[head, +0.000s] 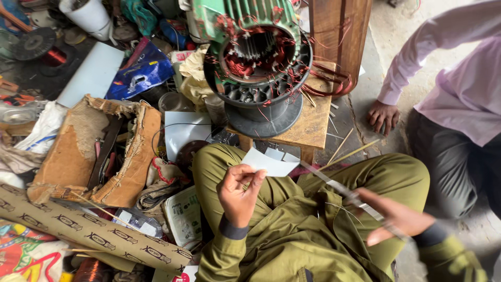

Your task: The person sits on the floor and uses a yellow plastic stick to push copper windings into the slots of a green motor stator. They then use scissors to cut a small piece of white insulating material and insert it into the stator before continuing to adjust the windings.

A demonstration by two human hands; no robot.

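Observation:
My left hand (239,192) pinches a small white sheet of paper (269,163) above my lap. My right hand (397,216), blurred by motion, grips a long thin metal strip (334,186) that slants up towards the paper. I sit in olive-green trousers (334,209). In front of my knees stands a green electric motor stator (255,52) with red-brown copper windings, set on a black round base on a small wooden stool (313,122).
Another person in a pink shirt (464,89) crouches at the right, one hand (382,116) on the concrete floor. A worn cardboard box (99,151), a long printed cardboard tube (88,230), a blue bag (141,70) and rags crowd the left. Thin sticks (347,151) lie on the floor.

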